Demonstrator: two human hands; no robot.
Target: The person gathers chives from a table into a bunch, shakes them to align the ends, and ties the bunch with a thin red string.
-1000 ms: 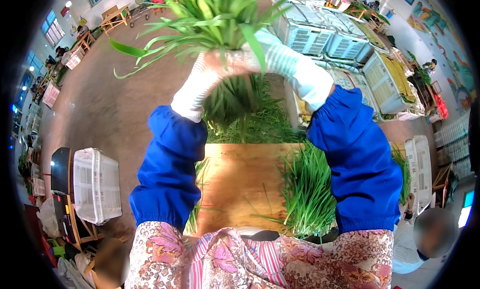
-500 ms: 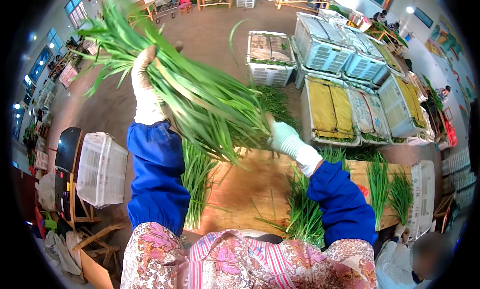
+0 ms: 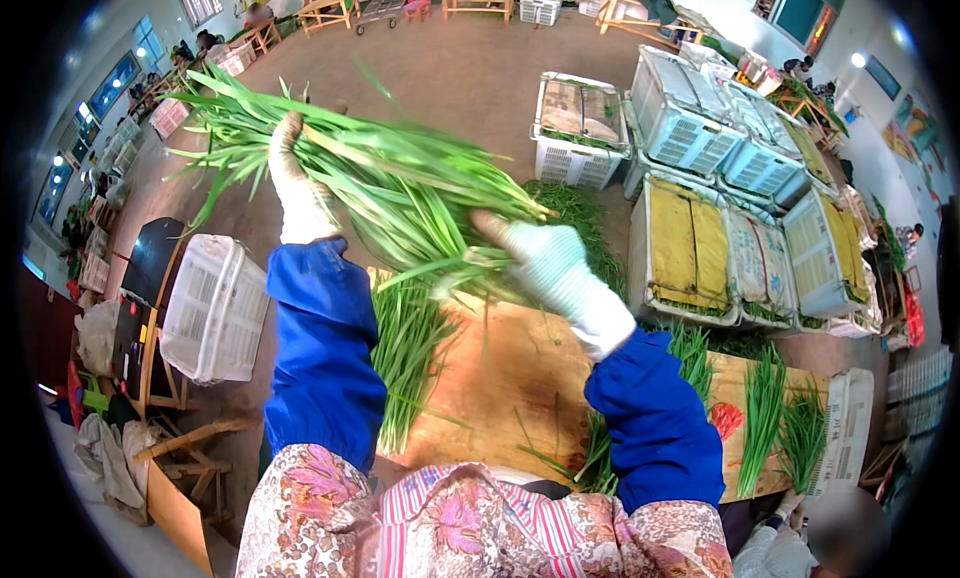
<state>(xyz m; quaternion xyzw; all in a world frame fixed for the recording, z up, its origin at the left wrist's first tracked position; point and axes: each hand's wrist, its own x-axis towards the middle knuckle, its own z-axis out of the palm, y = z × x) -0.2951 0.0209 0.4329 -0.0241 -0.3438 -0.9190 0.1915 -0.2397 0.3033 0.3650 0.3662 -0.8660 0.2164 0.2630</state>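
left hand [image 3: 293, 188] raised, gripping green leaf bundle [image 3: 380, 183] | right hand [image 3: 550, 268] apparently clasping its base

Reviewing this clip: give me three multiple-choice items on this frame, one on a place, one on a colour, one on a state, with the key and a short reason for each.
1. Where does the white slatted crate stand?
A. To the person's left of the wooden table
B. On the table
C. Stacked on the far crates

2. What colour are the sleeve covers on both forearms?
A. Red
B. Blue
C. Yellow

3. How is the bundle of long green leaves held?
A. Lying loose on the table
B. Lifted by both gloved hands
C. Packed in a crate

Key: 1 A, the crate sits left of the table edge. 2 B, both covers are plain blue. 3 B, the left hand and right hand grip the bundle above the table.
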